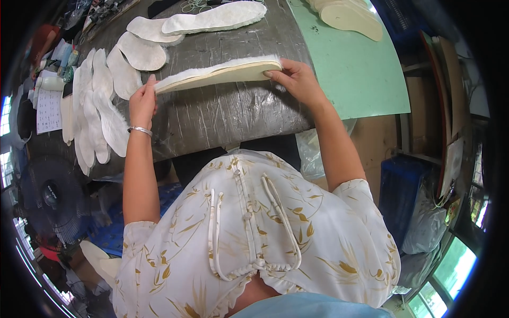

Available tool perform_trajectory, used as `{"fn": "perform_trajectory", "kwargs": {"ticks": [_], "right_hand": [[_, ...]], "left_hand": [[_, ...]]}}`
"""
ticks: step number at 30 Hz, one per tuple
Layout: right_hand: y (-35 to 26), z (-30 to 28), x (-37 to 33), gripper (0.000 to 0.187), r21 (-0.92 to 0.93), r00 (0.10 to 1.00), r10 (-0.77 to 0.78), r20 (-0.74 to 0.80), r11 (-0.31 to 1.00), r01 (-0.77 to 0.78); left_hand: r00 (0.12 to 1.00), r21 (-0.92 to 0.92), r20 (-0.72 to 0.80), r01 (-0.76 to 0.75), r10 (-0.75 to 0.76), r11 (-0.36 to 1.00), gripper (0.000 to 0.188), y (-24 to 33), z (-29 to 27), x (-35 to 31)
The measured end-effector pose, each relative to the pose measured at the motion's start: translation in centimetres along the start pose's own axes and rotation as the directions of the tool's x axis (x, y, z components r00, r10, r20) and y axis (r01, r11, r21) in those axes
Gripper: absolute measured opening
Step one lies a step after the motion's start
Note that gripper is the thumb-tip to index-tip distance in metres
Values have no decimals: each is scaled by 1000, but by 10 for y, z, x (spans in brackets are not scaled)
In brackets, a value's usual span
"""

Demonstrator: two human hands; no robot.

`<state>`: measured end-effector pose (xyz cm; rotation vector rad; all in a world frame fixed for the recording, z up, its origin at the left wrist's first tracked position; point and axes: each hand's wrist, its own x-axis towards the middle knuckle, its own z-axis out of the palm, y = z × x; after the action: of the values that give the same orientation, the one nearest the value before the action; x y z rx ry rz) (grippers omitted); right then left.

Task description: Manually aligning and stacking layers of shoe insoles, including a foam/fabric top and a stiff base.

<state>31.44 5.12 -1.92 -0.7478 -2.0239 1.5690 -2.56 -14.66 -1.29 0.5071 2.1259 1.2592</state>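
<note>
Between my two hands a shoe insole (pixel 220 76) is stretched lengthwise above the dark table. Its smooth cream side faces me, and white fleece shows along its upper edge. My left hand (pixel 143 104), with a silver bangle at the wrist, pinches one end. At the other end my right hand (pixel 298 80) grips it, thumb on the cream side and fingers behind. Several loose fleece insole pieces (pixel 142 51) lie in a curve beyond and left of my left hand. One long fleece insole (pixel 214 17) rests at the far side.
The dark table (pixel 228 119) has a wrinkled plastic covering. A green board (pixel 355 79) lies on the right, with a pile of cream insoles (pixel 352 21) at its far end. Left are a black fan (pixel 50 196) and a written sheet (pixel 49 111). A blue crate (pixel 401 199) stands right.
</note>
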Motion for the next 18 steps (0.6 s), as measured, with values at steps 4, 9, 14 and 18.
{"fn": "perform_trajectory", "kwargs": {"ticks": [4,9,14,18], "right_hand": [[20,-5,-6,20,113,997,-2,82,994,-8],[12,-11,-11,22,-112,992,11,122,994,3],[-16,1,-18,52,-488,946,-314,-80,840,238],[-27,30,-2,33,-605,834,-552,5,663,442]], "left_hand": [[807,407,181,-581,561,704,60,30,24,-27],[382,393,556,-903,738,172,58,63,73,-55],[329,312,567,-934,755,173,30,62,81,-43],[385,343,577,-915,720,214,31,66,82,-44]]}}
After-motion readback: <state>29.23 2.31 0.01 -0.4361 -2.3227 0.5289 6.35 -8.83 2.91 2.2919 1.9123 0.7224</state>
